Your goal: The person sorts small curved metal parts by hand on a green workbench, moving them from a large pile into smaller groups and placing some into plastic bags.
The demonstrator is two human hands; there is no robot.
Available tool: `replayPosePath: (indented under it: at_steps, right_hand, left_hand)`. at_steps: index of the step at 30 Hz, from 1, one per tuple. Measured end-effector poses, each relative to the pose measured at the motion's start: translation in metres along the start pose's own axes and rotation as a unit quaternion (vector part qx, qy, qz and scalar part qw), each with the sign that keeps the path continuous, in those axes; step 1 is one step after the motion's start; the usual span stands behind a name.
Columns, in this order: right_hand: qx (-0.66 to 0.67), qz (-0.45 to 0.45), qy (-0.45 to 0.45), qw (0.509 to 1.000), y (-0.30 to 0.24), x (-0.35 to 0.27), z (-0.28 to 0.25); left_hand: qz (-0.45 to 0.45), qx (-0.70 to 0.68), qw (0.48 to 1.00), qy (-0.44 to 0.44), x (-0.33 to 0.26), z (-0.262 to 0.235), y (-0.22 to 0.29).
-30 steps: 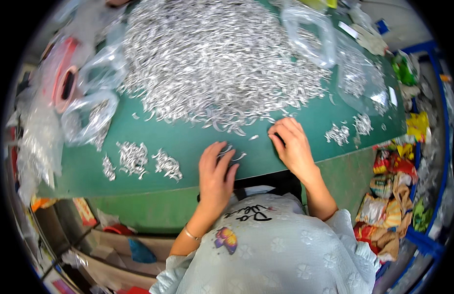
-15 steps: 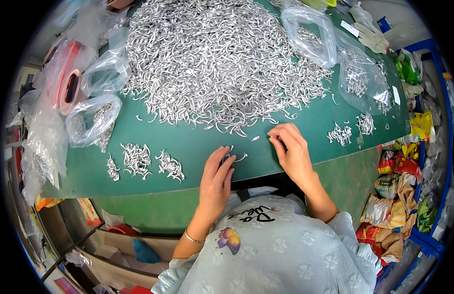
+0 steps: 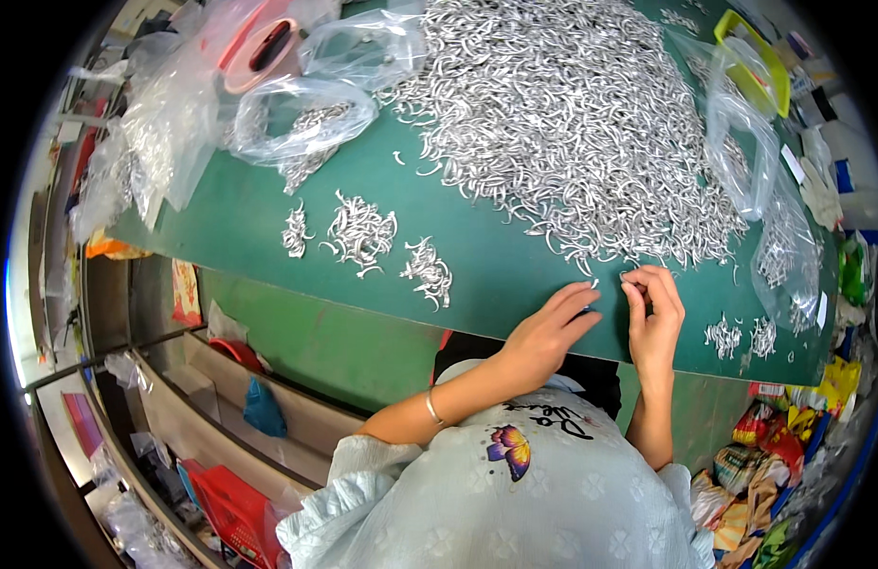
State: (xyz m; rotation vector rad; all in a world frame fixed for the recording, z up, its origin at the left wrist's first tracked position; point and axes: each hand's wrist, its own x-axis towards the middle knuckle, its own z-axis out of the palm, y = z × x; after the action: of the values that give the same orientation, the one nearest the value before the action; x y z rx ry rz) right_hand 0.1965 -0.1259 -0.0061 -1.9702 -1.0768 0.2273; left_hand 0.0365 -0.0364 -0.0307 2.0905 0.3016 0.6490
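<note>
Both hands sat at the near edge of the green tabletop point(image 3: 477, 275), by the rim of the big heap of small curved silver metal pieces point(image 3: 572, 114). Left hand point(image 3: 551, 327) pinched shut w/ a small dark bit showing btwn fingers; what it was, can't tell. Right hand point(image 3: 654, 318) curled, fingertips on a loose piece at the heap's edge. Looked like sorting/counting into small clusters point(image 3: 363, 232); next move prob. needs a clean single-piece pick, w/o dragging neighbours.

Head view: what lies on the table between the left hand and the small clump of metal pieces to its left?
Only bare green table shows between the left hand and that clump in the head view.
</note>
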Motion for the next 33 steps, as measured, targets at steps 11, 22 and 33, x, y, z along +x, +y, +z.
replayPosePath:
  at_steps: [11,22,33]
  right_hand:
    - [0.069,-0.132,-0.176,0.973,-0.064,0.016,0.095]
    - [-0.083,-0.184,-0.104,0.974,-0.044,0.041,0.046]
    - [-0.166,-0.146,-0.039,0.974,-0.017,0.028,0.015]
  left_hand:
    - [-0.088,0.137,0.926,0.34,-0.044,-0.045,0.0]
    - [-0.138,0.264,0.947,0.117,-0.026,-0.062,-0.009]
    - [-0.109,0.209,0.961,0.142,-0.003,-0.058,-0.016]
